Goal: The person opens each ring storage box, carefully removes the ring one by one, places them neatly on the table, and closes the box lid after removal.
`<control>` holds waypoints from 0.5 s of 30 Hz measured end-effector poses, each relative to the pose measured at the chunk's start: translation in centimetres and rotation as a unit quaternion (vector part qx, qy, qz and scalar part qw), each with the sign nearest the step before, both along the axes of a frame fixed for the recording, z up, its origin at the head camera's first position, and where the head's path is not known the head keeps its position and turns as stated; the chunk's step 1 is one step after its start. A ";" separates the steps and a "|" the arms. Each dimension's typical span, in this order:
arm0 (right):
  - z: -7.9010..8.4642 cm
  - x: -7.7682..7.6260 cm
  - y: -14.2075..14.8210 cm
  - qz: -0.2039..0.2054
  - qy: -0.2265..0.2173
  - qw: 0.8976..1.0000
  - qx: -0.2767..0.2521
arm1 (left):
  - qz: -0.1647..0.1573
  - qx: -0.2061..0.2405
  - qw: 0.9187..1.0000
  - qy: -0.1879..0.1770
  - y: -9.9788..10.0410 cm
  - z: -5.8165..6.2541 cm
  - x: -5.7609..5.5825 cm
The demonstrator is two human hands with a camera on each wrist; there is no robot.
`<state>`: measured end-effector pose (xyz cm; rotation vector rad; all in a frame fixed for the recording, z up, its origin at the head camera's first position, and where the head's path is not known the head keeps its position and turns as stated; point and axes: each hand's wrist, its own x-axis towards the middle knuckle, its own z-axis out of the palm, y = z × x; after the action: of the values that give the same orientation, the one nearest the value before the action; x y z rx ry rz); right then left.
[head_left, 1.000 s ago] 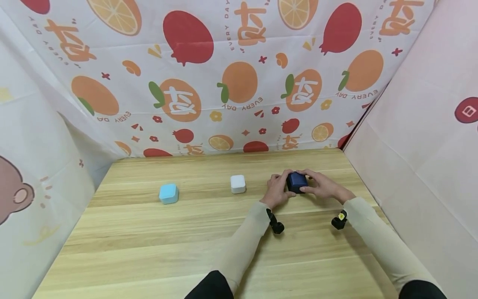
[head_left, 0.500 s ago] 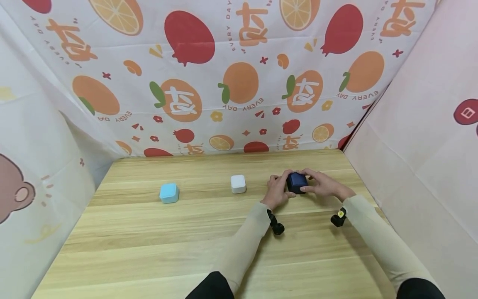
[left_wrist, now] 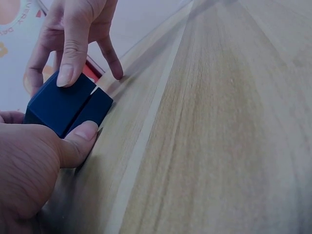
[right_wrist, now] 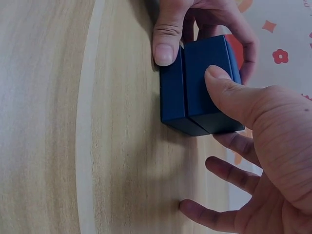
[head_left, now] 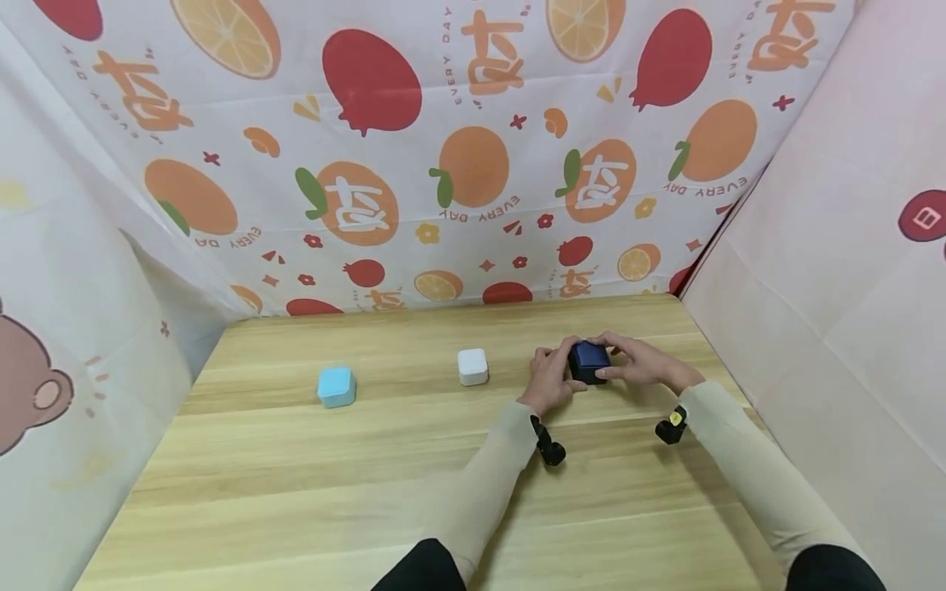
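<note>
A small dark blue box (head_left: 589, 362) with a lid, like a ring box, sits near the back right of the wooden table. My left hand (head_left: 548, 379) grips its lower part from the left; in the left wrist view the left thumb (left_wrist: 84, 134) presses on the base near the table. From the other side my right hand (head_left: 640, 364) pinches the lid, its thumb (right_wrist: 220, 78) flat on the lid's front face in the right wrist view. A narrow seam runs between lid and base, with light showing at one end. The other right-hand fingers spread beside the box.
Left of the hands stands a white rounded cube (head_left: 472, 367). Farther left is a light blue cube (head_left: 337, 387). A fruit-print cloth (head_left: 414, 197) hangs along the table's back edge, and a pale cloth wall (head_left: 835, 271) rises at the right side.
Both hands keep their hold on the dark blue box, which stays in place. Only the head view has shifted slightly.
</note>
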<state>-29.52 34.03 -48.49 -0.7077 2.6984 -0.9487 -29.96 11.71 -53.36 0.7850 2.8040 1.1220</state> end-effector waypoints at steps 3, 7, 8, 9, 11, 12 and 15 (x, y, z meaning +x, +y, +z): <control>0.1 0.1 0.1 0.000 -0.003 1.000 0.005 | -0.002 -0.003 1.000 -0.003 0.1 0.0 0.1; 0.2 0.1 0.2 -0.001 -0.002 1.000 0.012 | -0.003 -0.003 1.000 -0.003 0.3 -0.1 0.0; 0.2 0.1 0.2 -0.001 -0.001 1.000 0.014 | -0.003 -0.003 1.000 -0.004 0.3 -0.1 0.0; 0.2 0.1 0.2 -0.001 -0.002 1.000 0.014 | -0.002 0.000 1.000 -0.003 0.3 -0.2 0.0; 0.2 0.0 0.2 -0.001 -0.004 1.000 0.012 | -0.001 0.002 1.000 -0.002 0.3 -0.2 -0.1; 0.2 0.0 0.2 0.000 -0.006 1.000 0.011 | 0.001 0.003 1.000 -0.002 0.3 -0.2 -0.1; 0.2 -0.1 0.2 0.001 -0.007 1.000 0.005 | -0.001 0.008 1.000 0.005 0.2 -0.2 0.0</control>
<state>-29.63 34.23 -48.32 -0.6992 2.6871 -0.9345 -29.98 11.88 -53.57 0.7950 2.8058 1.1440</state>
